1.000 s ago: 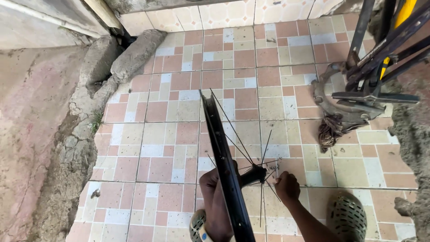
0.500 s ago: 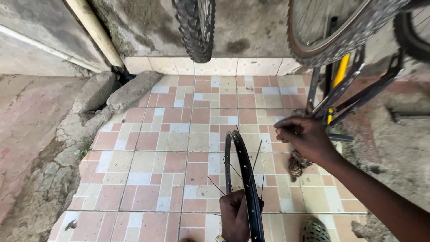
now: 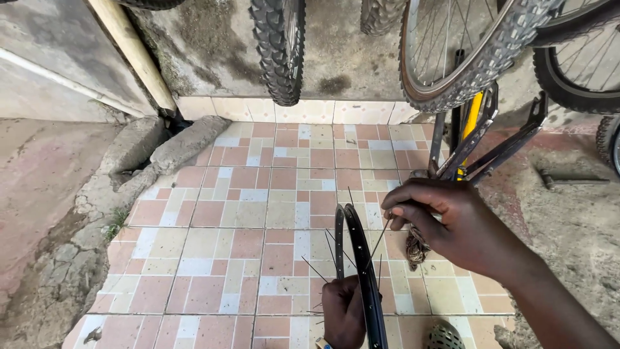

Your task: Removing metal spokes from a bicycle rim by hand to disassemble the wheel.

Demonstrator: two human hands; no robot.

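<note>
My left hand [image 3: 343,310] grips the black wheel rim [image 3: 361,258] upright above the tiled floor [image 3: 258,194]; my right hand [image 3: 452,223] pinches a thin spoke [image 3: 380,242] beside it.

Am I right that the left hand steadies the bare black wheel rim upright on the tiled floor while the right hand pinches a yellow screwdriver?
Not quite. In the head view the right hand pinches a thin metal spoke, not a screwdriver. The left hand does steady the bare black wheel rim upright on the tiled floor.

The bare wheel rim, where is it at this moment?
In the head view the wheel rim stands on edge at bottom centre over the tiled floor, gripped low by the left hand, the right hand pinching a spoke.
</note>
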